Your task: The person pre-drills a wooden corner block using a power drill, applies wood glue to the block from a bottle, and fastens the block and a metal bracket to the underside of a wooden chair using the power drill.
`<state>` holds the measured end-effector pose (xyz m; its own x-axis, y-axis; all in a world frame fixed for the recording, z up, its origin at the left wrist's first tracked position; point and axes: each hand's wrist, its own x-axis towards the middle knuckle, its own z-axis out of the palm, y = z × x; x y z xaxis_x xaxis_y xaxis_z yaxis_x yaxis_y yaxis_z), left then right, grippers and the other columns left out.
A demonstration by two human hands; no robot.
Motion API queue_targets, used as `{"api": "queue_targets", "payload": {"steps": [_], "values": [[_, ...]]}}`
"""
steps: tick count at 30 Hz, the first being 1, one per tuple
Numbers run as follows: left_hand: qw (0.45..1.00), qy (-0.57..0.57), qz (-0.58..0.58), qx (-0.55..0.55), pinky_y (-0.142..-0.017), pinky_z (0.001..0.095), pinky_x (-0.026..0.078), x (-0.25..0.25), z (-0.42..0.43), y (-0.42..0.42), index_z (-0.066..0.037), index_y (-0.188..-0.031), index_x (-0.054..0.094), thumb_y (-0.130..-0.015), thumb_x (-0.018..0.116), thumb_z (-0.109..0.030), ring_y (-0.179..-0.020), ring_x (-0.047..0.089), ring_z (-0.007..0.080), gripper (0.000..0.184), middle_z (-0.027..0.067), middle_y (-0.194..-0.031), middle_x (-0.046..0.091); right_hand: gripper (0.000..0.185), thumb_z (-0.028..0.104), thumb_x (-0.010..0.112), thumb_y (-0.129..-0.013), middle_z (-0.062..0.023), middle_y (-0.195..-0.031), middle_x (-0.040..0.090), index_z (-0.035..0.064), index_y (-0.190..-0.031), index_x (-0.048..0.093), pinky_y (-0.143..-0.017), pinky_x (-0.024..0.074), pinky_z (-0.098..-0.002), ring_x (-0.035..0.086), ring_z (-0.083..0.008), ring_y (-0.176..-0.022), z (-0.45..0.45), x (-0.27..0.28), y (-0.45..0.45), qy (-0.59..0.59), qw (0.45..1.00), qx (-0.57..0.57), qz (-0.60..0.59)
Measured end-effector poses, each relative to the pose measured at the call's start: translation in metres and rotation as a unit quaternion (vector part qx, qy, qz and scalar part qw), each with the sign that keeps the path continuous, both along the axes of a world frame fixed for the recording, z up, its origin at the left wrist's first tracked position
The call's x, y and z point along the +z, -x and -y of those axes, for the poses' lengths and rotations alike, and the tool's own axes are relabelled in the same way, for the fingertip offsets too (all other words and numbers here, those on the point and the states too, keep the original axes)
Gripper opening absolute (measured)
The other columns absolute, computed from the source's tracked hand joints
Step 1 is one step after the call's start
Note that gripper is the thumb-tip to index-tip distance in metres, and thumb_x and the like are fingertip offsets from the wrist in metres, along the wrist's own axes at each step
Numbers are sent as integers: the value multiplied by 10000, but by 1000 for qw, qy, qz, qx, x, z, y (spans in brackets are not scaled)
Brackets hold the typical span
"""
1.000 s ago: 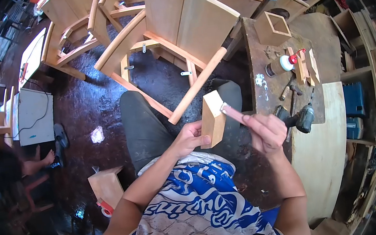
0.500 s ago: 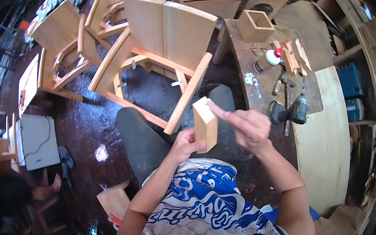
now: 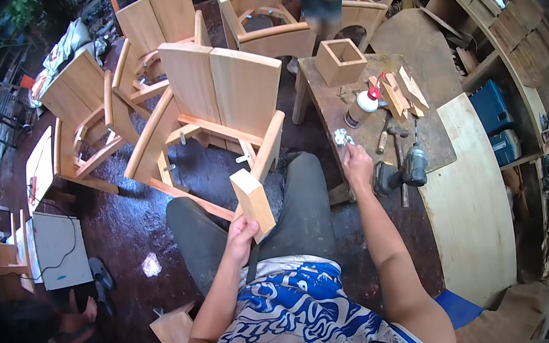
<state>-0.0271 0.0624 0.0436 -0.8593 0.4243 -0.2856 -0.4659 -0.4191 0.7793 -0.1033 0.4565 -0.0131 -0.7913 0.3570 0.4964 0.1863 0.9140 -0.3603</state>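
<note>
Right hand [image 3: 357, 165] at the white smear [image 3: 341, 137], left hand [image 3: 242, 243] on the wooden block [image 3: 256, 205]

We see the left hand wrapped around the block's near end, holding it above the lap, with a pale end face pointing far. Its long axis runs near to far, the far end leaning left. The right hand is out at the left edge of the worktable [image 3: 326, 105], its fingers narrowed on what seems a thin stick [image 3: 348, 141]; most of that is hidden from us. From this hand, the block lies left and a little nearer, well apart. The smear is just beyond the right fingertips, far closer to them than to the left hand. We see the red-capped bottle [image 3: 367, 101] farther right.
</note>
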Motion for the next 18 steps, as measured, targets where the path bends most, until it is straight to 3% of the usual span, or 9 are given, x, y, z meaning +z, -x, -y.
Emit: {"api": "queue_targets", "payload": {"steps": [2, 3, 4, 5, 8, 12, 16, 18], "values": [[1000, -1, -25, -16, -1031, 304, 483, 3, 2, 1, 23, -1379, 610, -966, 762, -291, -1145, 664, 142, 540, 64, -1254, 715, 215, 123, 695, -914, -146, -881, 712, 69, -1111, 762, -704, 589, -469, 714, -355, -795, 3, -10, 12, -51, 999, 14, 12], [999, -11, -27, -20, -1029, 303, 486, 5, 3, 2, 28, -1386, 605, -962, 765, -257, -1142, 667, 141, 535, 67, -1262, 714, 293, 122, 675, -923, -168, -890, 708, 67, -1207, 718, -690, 591, -484, 715, -365, -794, -1, -21, 18, -73, 996, 33, 25], [999, -19, -31, -18, -1034, 304, 486, 6, 3, 2, 28, -1405, 592, -959, 768, -247, -1138, 670, 145, 553, 70, -1278, 709, 255, 132, 648, -943, -183, -882, 703, 59, -1180, 708, -670, 588, -501, 712, -382, -768, -4, -34, 23, -79, 995, 30, 46], [999, -20, -24, -11, -1041, 306, 484, 9, 4, 0, 28, -1414, 585, -959, 767, -243, -1152, 665, 148, 560, 70, -1285, 705, 223, 141, 621, -964, -199, -874, 698, 51, -1153, 697, -650, 585, -518, 709, -399, -743, -6, -46, 26, -88, 994, 29, 65], [1000, -7, -24, 14, -1069, 319, 467, 8, 7, -4, 25, -1443, 569, -945, 781, -271, -1213, 630, 152, 617, 66, -1310, 686, 334, 162, 590, -998, -238, -833, 691, -3, -1287, 576, -600, 569, -550, 699, -430, -692, -7, -71, 32, -109, 991, 35, 74], [999, 0, -35, 27, -1052, 314, 469, 1, 22, -6, 23, -1408, 603, -938, 787, -290, -1193, 639, 150, 594, 64, -1300, 693, 486, 152, 622, -950, -234, -865, 735, -108, -1356, 558, -688, 599, -514, 730, -407, -739, 5, -55, 38, -108, 986, 16, 123], [998, -19, -34, 56, -1010, 301, 490, -4, 36, -7, 17, -1376, 624, -943, 781, -286, -1127, 670, 142, 551, 58, -1260, 716, 418, 241, 666, -940, -241, -938, 748, -36, -1253, 675, -739, 602, -528, 742, -425, -811, 15, -36, 36, -45, 979, -12, 198], [997, -20, -34, 67, -1000, 299, 496, -7, 41, -8, 16, -1369, 627, -947, 776, -282, -1110, 677, 141, 539, 57, -1246, 722, 265, 272, 685, -907, -206, -1003, 751, 78, -1071, 760, -835, 584, -556, 739, -413, -918, 31, -17, 34, 26, 982, -61, 177]]}}
